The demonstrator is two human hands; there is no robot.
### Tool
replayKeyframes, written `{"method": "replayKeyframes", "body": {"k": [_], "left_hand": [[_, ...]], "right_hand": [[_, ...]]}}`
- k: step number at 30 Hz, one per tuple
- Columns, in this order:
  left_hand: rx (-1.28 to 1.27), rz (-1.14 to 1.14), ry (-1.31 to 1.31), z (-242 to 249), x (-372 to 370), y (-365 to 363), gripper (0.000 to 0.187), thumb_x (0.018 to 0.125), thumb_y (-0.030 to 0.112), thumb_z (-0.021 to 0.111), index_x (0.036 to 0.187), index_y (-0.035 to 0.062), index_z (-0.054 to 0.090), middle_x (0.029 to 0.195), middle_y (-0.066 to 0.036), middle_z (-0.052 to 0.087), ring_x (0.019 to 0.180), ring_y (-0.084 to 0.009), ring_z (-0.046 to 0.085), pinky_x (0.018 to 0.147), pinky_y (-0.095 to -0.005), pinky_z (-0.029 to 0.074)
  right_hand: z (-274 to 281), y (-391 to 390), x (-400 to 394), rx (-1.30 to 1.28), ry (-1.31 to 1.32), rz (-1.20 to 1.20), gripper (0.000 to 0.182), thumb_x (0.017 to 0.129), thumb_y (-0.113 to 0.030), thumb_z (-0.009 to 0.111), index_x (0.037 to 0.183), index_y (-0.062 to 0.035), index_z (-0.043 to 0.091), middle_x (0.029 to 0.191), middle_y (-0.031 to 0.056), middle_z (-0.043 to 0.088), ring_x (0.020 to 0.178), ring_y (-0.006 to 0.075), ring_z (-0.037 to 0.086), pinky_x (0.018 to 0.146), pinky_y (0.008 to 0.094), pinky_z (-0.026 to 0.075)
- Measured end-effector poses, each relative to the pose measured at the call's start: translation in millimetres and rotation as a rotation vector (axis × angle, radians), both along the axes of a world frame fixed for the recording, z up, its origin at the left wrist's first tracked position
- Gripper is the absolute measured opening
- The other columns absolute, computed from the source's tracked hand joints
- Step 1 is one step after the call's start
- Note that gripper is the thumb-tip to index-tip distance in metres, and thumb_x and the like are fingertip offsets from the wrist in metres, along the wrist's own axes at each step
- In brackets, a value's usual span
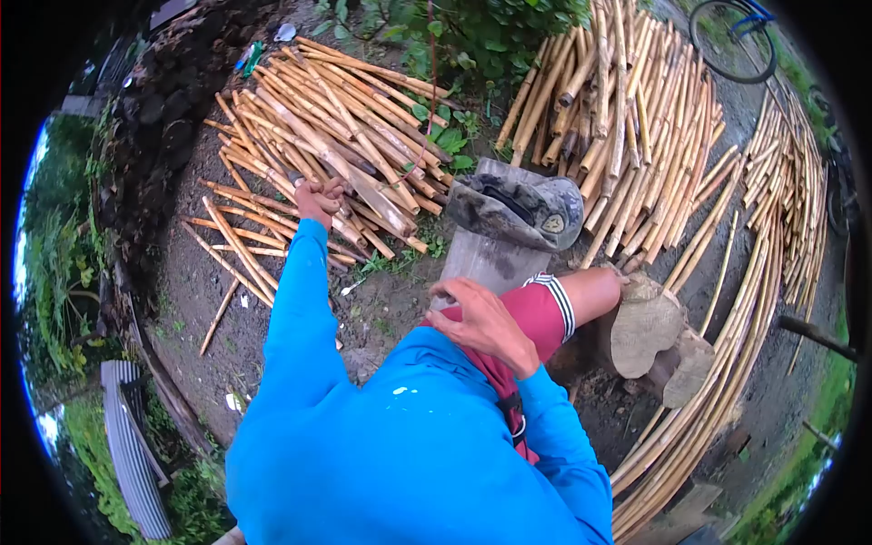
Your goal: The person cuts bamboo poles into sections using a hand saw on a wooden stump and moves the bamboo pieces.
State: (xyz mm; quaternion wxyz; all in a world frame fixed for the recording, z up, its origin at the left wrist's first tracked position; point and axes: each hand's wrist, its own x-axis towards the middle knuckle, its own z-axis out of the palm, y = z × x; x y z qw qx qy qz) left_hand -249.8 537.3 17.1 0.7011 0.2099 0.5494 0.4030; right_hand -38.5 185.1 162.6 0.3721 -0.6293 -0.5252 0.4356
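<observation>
My left hand (pixel 319 198) reaches out over a pile of cut cane poles (pixel 313 136). Its fingers are curled closed near the pole ends, and whatever lies inside them is hidden. Closer to my body, my right hand (pixel 484 320) hovers at or rests on my thigh in maroon shorts (pixel 531 318). Its fingers are loosely bent and parted, with nothing visible in them. Just beyond that hand, a dirty camouflage cap (pixel 559 213) lies on a grey wooden plank (pixel 477 263).
A second pile of poles (pixel 654 118) lies ahead to the right. Long thin poles (pixel 727 400) curve along my right side, past cut log ends (pixel 647 331). A bicycle wheel (pixel 734 41) stands at the upper right, and corrugated sheeting (pixel 134 454) lies at the lower left.
</observation>
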Motion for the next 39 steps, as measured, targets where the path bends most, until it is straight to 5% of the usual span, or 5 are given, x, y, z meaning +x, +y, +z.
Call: {"method": "replayKeyframes", "body": {"k": [5, 10, 15, 21, 39], "left_hand": [[0.221, -0.227, 0.184, 0, 49, -61, 0.017, 0.080, 0.015, 0.053, 0.090, 0.0018, 0.051, 0.077, -0.017, 0.065, 0.052, -0.0207, 0.058, 0.046, -0.0310, 0.046], [0.623, -0.650, 0.346, 45, 108, -119, 0.017, 0.084, 0.016, 0.065, 0.083, 0.0035, 0.054, 0.063, -0.001, 0.052, 0.048, -0.0108, 0.048, 0.044, -0.0238, 0.038], [1.207, -1.156, 0.602, 65, 156, -154, 0.027, 0.081, 0.021, 0.072, 0.099, 0.0029, 0.062, 0.072, -0.017, 0.064, 0.061, -0.0353, 0.061, 0.061, -0.0385, 0.049], [1.329, -1.505, 0.603, 99, 222, -211, 0.028, 0.083, 0.024, 0.069, 0.081, 0.0030, 0.051, 0.065, -0.020, 0.054, 0.059, -0.0420, 0.054, 0.055, -0.0445, 0.043], [1.492, -1.973, 0.906, 43, 176, -259, 0.039, 0.084, 0.035, 0.066, 0.075, -0.0007, 0.053, 0.072, -0.027, 0.060, 0.070, -0.0475, 0.060, 0.062, -0.0523, 0.045]], "right_hand": [[-13, -136, 27, -0.289, 0.568, -0.447, 0.020, 0.091, -0.014, 0.068, 0.106, -0.0009, 0.066, 0.089, 0.0010, 0.066, 0.081, 0.0066, 0.059, 0.071, 0.0243, 0.050], [-42, -259, 36, -0.366, 0.494, -1.054, 0.023, 0.092, -0.022, 0.066, 0.107, -0.0041, 0.064, 0.092, 0.0001, 0.064, 0.082, 0.0076, 0.059, 0.072, 0.0218, 0.047], [-66, -373, 7, -0.501, 0.524, -1.421, 0.029, 0.092, -0.027, 0.065, 0.112, -0.0059, 0.062, 0.092, 0.0010, 0.063, 0.078, 0.0092, 0.062, 0.066, 0.0225, 0.051], [-48, -436, -38, -0.679, 0.305, -1.541, 0.024, 0.090, -0.023, 0.065, 0.100, -0.0016, 0.065, 0.084, 0.0007, 0.061, 0.077, 0.0079, 0.055, 0.064, 0.0243, 0.046], [-70, -443, -127, -0.947, -0.694, -1.647, 0.025, 0.071, -0.019, 0.072, 0.088, -0.0066, 0.059, 0.105, 0.0136, 0.053, 0.107, 0.0357, 0.049, 0.091, 0.0469, 0.042]]}}
